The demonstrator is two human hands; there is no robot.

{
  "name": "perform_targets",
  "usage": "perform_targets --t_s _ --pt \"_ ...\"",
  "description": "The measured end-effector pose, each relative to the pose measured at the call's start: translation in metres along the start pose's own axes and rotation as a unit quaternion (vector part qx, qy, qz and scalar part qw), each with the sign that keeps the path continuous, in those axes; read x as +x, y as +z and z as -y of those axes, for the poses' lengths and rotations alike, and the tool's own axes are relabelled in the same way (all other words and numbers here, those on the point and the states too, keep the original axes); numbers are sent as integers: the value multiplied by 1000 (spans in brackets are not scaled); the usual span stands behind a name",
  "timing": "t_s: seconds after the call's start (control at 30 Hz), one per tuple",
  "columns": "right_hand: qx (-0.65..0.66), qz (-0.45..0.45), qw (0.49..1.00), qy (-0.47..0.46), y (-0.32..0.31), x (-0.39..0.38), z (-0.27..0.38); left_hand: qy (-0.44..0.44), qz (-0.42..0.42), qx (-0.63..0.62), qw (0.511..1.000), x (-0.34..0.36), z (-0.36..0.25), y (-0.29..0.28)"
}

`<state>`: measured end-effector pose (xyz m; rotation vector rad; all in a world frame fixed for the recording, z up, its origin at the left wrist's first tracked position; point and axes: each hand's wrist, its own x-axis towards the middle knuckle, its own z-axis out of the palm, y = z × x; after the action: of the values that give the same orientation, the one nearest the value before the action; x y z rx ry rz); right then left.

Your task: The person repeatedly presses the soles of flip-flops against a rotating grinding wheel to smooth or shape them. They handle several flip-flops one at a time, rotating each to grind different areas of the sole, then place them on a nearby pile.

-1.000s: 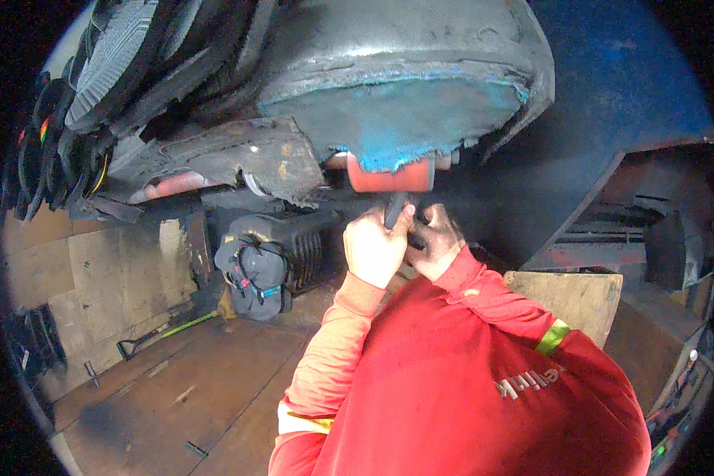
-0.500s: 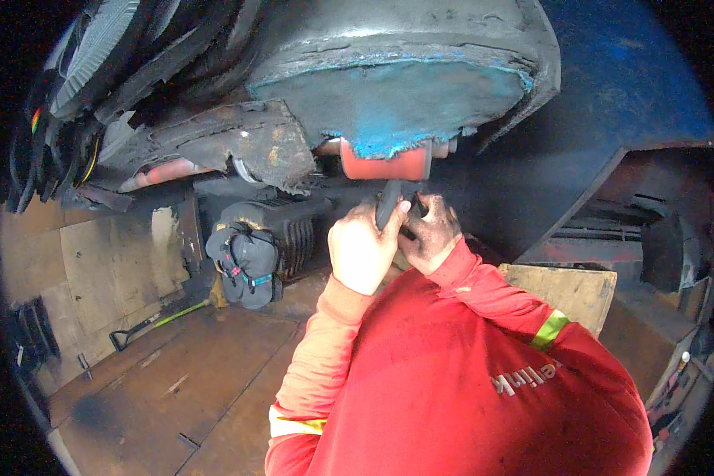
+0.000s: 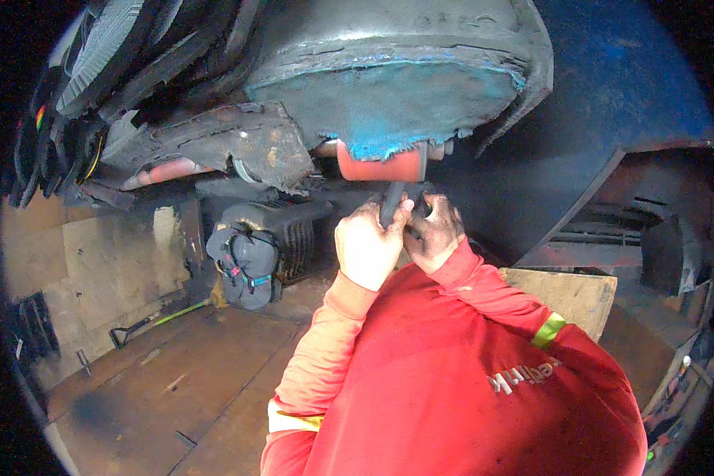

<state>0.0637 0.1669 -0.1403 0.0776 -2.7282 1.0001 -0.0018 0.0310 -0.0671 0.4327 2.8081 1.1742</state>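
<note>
My left hand (image 3: 370, 242) is closed round a dark, flat, narrow piece (image 3: 391, 205), its thumb pressed on it. My right hand (image 3: 432, 234), its fingers blackened with grime, is curled beside it on the same dark piece, partly hidden. The piece stands upright just below a red roller (image 3: 381, 166) of a machine, its top at or very near the roller; I cannot tell if they touch. A grey housing (image 3: 385, 28) with a frayed, dust-caked blue cloth (image 3: 389, 103) hangs over the roller.
Dark rubber loops and pieces (image 3: 95, 71) hang at top left. Below lies a dark pile of flip-flops or soles (image 3: 250, 270). A green-handled tool (image 3: 174, 316) rests by the cardboard-covered wall (image 3: 111, 270). A blue metal panel (image 3: 611, 71) and a wooden board (image 3: 579, 293) are at right.
Both hands and the dark piece have shifted slightly left in the picture, still gripping. The roller and housing sit slightly higher in view than a second ago.
</note>
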Motion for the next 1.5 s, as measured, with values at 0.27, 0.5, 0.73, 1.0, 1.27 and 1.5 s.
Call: perform_targets --t_s 0.27,0.5,0.73,1.0,1.27,1.5 --pt "-67 -50 996 -41 6 -1 1 61 -53 -50 995 -15 -7 -12" --pt "-18 48 995 86 1 -3 5 -2 63 -10 998 12 2 6" --pt "-58 4 998 15 -11 1 15 -8 49 -34 998 -4 -1 -5" --pt "90 -58 972 -208 16 -17 -13 101 -37 35 994 -24 26 -22" --pt "839 104 407 347 74 24 -28 23 -45 -53 997 -35 11 -47" --pt "829 136 376 391 93 35 -31 91 25 34 995 2 -2 -61"
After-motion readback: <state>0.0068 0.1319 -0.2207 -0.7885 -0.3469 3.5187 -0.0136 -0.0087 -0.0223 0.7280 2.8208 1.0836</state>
